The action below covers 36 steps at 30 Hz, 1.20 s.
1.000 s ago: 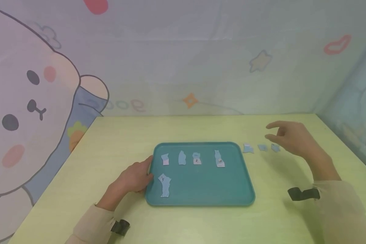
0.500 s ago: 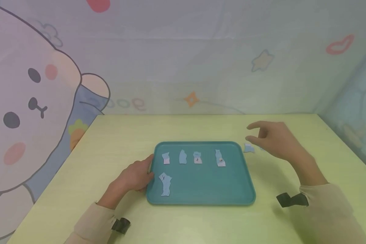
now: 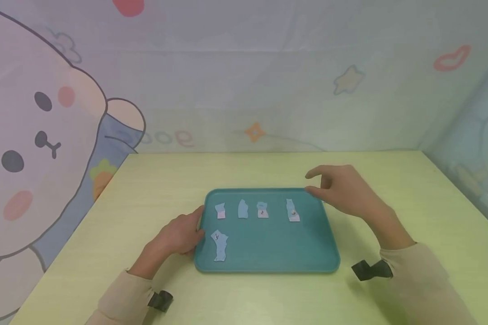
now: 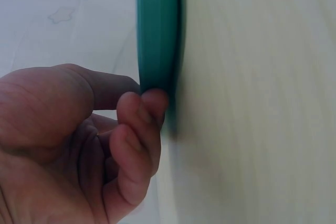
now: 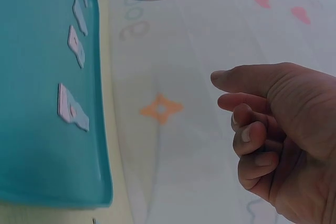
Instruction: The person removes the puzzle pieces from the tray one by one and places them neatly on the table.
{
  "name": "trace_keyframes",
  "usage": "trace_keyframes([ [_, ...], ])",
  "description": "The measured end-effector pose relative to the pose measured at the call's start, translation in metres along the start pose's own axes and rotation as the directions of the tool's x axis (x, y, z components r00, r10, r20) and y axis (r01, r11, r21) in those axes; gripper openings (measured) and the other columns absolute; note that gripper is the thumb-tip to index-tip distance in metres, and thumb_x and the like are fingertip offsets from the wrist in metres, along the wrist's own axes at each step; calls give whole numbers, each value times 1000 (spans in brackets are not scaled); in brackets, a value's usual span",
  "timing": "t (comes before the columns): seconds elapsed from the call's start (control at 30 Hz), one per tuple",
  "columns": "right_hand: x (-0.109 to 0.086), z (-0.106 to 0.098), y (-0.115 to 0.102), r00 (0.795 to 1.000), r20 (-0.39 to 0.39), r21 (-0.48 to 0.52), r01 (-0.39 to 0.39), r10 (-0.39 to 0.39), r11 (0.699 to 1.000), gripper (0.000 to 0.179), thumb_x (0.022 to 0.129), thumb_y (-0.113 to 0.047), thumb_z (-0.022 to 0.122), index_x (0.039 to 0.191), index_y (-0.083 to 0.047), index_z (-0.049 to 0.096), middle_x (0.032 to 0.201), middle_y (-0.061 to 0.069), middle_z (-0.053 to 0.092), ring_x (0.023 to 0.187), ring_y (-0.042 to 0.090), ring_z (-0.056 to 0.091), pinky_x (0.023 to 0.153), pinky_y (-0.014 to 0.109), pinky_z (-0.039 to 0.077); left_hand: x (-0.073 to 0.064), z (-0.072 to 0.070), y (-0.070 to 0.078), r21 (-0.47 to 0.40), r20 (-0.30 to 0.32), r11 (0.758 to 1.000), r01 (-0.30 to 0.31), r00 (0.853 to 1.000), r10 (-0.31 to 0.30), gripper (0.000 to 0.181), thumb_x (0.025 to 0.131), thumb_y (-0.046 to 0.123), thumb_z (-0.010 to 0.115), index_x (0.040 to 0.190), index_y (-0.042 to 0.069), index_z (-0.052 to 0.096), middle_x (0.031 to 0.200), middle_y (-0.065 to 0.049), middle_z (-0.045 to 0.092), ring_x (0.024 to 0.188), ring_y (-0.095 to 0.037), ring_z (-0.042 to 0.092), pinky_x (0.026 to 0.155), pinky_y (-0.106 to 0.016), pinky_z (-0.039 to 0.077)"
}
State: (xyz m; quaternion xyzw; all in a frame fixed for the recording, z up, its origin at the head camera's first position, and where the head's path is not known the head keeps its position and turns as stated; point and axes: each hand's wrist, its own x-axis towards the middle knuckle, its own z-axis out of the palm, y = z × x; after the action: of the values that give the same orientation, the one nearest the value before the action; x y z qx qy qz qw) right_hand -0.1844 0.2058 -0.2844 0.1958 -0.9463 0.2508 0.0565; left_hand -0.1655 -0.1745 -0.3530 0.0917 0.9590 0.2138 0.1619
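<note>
Head view: left hand [image 3: 180, 234] is holding the green tray [image 3: 268, 253] by its left rim, thumb lying on top, and the tray is resting on the desk [image 3: 166, 180]. Four small pale-blue pieces are lying along the tray's far side: a two-tone piece [image 3: 220, 211] at far left, a plain piece [image 3: 242, 209] next, a marked piece [image 3: 262, 210] just beside that, and a tall piece [image 3: 293, 211] set apart toward the tray's right end. A long piece [image 3: 219, 246] is lying near the tray's left end, on the near side. Right hand [image 3: 341, 192] is hovering about the tray's far right corner, thumb and index finger parted, nothing showing between them; height above the rim, can't tell. Left wrist view: grip is pinching the tray's edge, fingers curling under it. Right wrist view: grip is looking empty, last three fingers curling in; a sliver [image 5: 95, 221] is showing just beyond the tray's right end, too cut off to identify. Step in hand is probably arranging pieces on the tray, right hand being between picks. Next move would be calling for lowering thumb and index finger onto one thin piece and pinching its edges, left hand steadying the tray.
</note>
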Motion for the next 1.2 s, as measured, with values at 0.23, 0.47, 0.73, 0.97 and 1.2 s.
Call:
trace_keyframes([
  [0.23, 6, 14, -20, 999, 23, 16, 45, -45, 999, 31, 96, -22, 76, 125, -11, 74, 65, -3, 56, 54, 13, 47, 59, 32, 43, 0, 0, 0, 9, 1, 1000, -3, 1000, 3, 69, 104, 10, 51, 165, -6, 22, 74, -8, 61, 49, -14, 57, 53, -28, 42],
  [0.47, 10, 33, -42, 990, 67, 49, 122, -125, 991, 31, 95, -19, 77, 124, -8, 75, 64, -6, 54, 53, 9, 46, 59, 29, 41, 0, 1, -1, 7, 2, 1000, 3, 1000, -3, 69, 104, 10, 52, 164, -6, 23, 75, -8, 61, 49, -14, 58, 52, -27, 43],
  [0.73, 16, 53, -63, 981, 102, 65, 156, -162, 986, 35, 92, -24, 81, 122, -8, 75, 62, -6, 54, 55, 7, 46, 57, 27, 41, -1, 0, -1, 13, 2, 1000, 2, 1000, -2, 69, 105, 10, 52, 165, -5, 22, 71, -7, 61, 49, -13, 56, 52, -27, 41],
  [0.97, 20, 67, -79, 974, 175, 59, 134, -142, 989, 36, 93, -27, 80, 126, -12, 75, 66, -7, 60, 61, 8, 53, 60, 26, 46, -1, 0, -1, 2, 6, 1000, 8, 1000, -8, 69, 104, 10, 52, 165, -5, 22, 70, -7, 61, 49, -14, 55, 53, -28, 42],
  [1.2, 19, 80, -90, 965, 198, 36, 171, -175, 985, 36, 93, -29, 80, 125, -14, 76, 70, -8, 59, 63, 8, 52, 61, 26, 45, 0, 0, -1, 8, 1, 1000, -1, 1000, 1, 69, 104, 10, 52, 164, -5, 23, 72, -7, 60, 49, -14, 56, 52, -28, 42],
])
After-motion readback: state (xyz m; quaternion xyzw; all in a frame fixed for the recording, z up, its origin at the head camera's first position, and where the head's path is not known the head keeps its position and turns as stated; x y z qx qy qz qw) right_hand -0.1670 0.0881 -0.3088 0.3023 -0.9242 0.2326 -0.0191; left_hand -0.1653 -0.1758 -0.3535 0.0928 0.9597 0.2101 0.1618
